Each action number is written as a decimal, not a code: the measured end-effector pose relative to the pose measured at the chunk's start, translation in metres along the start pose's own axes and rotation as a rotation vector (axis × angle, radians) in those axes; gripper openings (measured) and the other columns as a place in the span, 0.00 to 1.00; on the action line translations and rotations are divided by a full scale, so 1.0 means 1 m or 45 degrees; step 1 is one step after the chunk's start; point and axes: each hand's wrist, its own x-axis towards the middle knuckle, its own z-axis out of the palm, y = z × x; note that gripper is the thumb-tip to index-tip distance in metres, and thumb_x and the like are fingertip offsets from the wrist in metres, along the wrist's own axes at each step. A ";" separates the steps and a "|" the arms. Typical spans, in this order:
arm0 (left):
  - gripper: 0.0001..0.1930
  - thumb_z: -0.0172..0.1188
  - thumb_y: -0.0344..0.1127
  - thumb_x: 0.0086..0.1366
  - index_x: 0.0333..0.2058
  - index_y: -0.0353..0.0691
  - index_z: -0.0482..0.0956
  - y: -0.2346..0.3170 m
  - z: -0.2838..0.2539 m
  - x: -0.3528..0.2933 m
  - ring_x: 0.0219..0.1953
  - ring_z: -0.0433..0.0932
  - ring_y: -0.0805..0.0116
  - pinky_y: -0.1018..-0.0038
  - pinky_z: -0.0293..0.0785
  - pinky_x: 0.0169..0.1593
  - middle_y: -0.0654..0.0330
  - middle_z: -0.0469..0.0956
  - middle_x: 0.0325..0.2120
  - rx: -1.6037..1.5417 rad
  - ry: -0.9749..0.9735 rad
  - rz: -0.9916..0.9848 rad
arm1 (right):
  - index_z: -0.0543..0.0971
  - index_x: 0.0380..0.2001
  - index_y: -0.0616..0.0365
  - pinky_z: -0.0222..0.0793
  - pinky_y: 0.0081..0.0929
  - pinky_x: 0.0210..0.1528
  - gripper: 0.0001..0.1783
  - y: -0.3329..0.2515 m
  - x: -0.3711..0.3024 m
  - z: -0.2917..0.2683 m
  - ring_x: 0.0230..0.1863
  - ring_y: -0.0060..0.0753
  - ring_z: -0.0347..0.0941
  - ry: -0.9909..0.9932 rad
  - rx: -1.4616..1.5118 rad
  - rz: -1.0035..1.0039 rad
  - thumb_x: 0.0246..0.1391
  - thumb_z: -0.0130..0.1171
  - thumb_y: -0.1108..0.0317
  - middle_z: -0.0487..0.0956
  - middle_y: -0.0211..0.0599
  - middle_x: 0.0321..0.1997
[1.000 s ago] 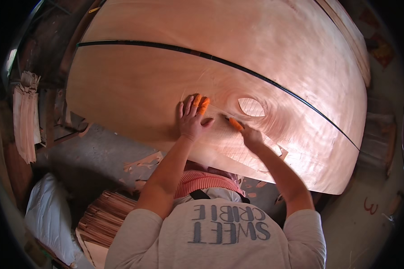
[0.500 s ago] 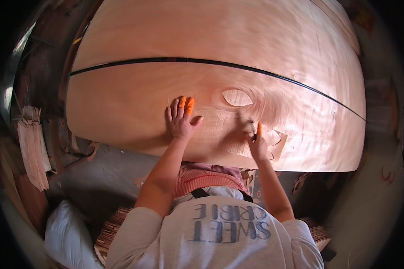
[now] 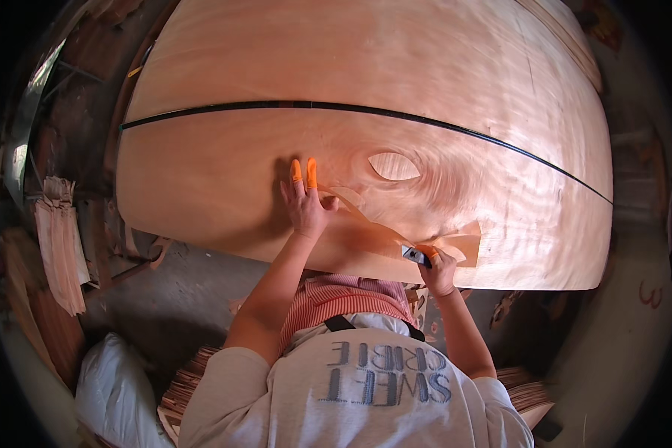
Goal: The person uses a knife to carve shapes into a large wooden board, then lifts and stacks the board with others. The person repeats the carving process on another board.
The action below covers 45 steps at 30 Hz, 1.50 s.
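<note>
A broad sheet of pale wood veneer (image 3: 239, 160) spreads before me. My left hand (image 3: 308, 209), orange covers on two fingertips, is raised a little over it with those fingers stretched up. A thin veneer strip (image 3: 377, 225) runs from between its thumb and forefinger, lifted and curving toward my right hand; the exact grip is partly hidden. My right hand (image 3: 439, 270) is closed round a dark-handled knife (image 3: 416, 256) with a wide, pale metal blade, near the sheet's front edge. Beside it lies a small veneer patch (image 3: 467, 245). A leaf-shaped cutout (image 3: 394, 166) shows above.
A long black strip (image 3: 306, 104) crosses the sheet from left to right. Veneer scraps (image 3: 60, 246) hang at the left, above a white sack (image 3: 116, 392). Stacked veneer pieces (image 3: 187, 388) stand low on my left, and more scraps (image 3: 526, 392) low on my right.
My left hand has risen off the sheet, and a veneer strip now lifts beside it. My right hand has come toward me with the knife, which now shows plainly.
</note>
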 end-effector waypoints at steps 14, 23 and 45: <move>0.38 0.54 0.44 0.50 0.56 0.30 0.51 -0.009 -0.082 -0.020 0.60 0.46 0.47 0.53 0.41 0.60 0.43 0.48 0.58 -0.466 -0.072 0.277 | 0.72 0.38 0.60 0.66 0.36 0.29 0.25 0.304 0.179 -0.202 0.26 0.40 0.73 0.908 -0.548 0.448 0.46 0.56 0.49 0.76 0.41 0.23; 0.36 0.57 0.38 0.50 0.56 0.31 0.53 -0.014 -0.084 -0.061 0.57 0.51 0.44 0.54 0.43 0.59 0.41 0.52 0.56 -0.407 -0.223 0.237 | 0.75 0.34 0.62 0.67 0.31 0.36 0.08 0.182 0.088 -0.143 0.33 0.40 0.73 0.613 -0.448 0.219 0.52 0.47 0.73 0.76 0.46 0.30; 0.27 0.51 0.26 0.51 0.52 0.32 0.59 0.085 -0.057 -0.128 0.58 0.53 0.46 0.59 0.48 0.59 0.42 0.58 0.53 -0.580 -0.266 0.549 | 0.71 0.45 0.55 0.48 0.15 0.11 0.19 0.197 -0.034 -0.629 0.11 0.12 0.51 1.796 0.539 0.369 0.51 0.54 0.58 0.78 0.33 0.30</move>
